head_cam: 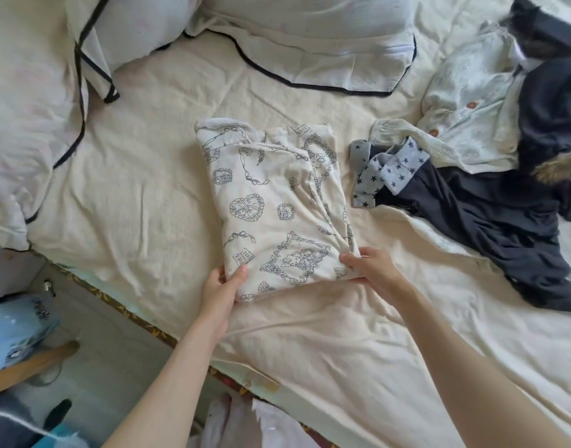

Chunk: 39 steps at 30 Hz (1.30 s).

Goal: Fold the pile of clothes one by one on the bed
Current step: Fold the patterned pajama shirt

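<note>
A cream garment with dark line drawings lies folded into a long rectangle in the middle of the bed. My left hand pinches its near left corner, thumb on top. My right hand grips the near right corner, where the cloth bunches. To the right lies the unfolded pile: a dark navy garment with star-print grey cuffs, a pale button-up top and a dark jacket with a fur trim.
Two white pillows with black piping lie at the head of the bed, and a third at the left. The bed's near edge runs diagonally; beyond it is floor with a blue bag and a wooden stick.
</note>
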Each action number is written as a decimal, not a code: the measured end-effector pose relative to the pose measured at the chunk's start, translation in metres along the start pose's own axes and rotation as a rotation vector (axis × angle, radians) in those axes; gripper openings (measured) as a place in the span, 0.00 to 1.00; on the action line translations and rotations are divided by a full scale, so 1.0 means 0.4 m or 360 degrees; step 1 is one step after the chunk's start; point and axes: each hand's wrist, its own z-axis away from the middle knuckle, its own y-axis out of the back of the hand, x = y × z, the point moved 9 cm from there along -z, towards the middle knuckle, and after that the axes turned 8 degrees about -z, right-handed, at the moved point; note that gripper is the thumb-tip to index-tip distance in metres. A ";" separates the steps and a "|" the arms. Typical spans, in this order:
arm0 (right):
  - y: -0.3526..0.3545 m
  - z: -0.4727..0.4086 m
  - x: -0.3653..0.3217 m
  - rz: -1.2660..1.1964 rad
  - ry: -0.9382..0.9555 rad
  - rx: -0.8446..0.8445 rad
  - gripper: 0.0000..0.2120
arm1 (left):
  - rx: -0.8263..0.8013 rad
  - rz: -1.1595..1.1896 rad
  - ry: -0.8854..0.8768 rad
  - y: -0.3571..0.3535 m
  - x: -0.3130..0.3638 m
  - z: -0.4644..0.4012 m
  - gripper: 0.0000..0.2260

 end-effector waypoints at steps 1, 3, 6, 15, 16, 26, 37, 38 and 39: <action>-0.007 0.008 0.010 -0.0006 -0.0019 -0.0026 0.04 | -0.0015 0.0043 0.0041 0.006 -0.005 0.005 0.10; -0.009 0.024 0.036 -0.0021 -0.0038 -0.0008 0.05 | -0.0058 0.0101 0.0129 0.021 -0.017 0.021 0.09; -0.020 0.073 0.080 0.0117 -0.0033 -0.0039 0.06 | -0.0126 0.0041 0.0281 0.061 -0.048 0.054 0.08; -0.020 0.234 0.249 0.0411 -0.0085 -0.0052 0.06 | -0.0324 -0.0065 0.0624 0.139 -0.197 0.192 0.09; -0.017 0.242 0.236 0.0440 -0.0009 -0.0008 0.11 | -0.0250 -0.0077 0.0548 0.145 -0.190 0.195 0.08; -0.075 0.283 0.038 -0.0104 0.0272 -0.0472 0.22 | -0.0660 -0.0750 -0.0479 0.136 -0.008 0.224 0.33; -0.099 0.204 -0.161 0.0462 0.0759 -0.0095 0.07 | -0.0101 -0.0825 -0.0883 0.133 0.209 0.102 0.07; -0.100 0.194 -0.187 0.0470 0.0817 -0.0002 0.06 | -0.0081 -0.0772 -0.0885 0.121 0.228 0.095 0.06; -0.106 0.181 -0.208 0.0426 0.0856 0.0031 0.05 | -0.0025 -0.0763 -0.0903 0.113 0.248 0.085 0.06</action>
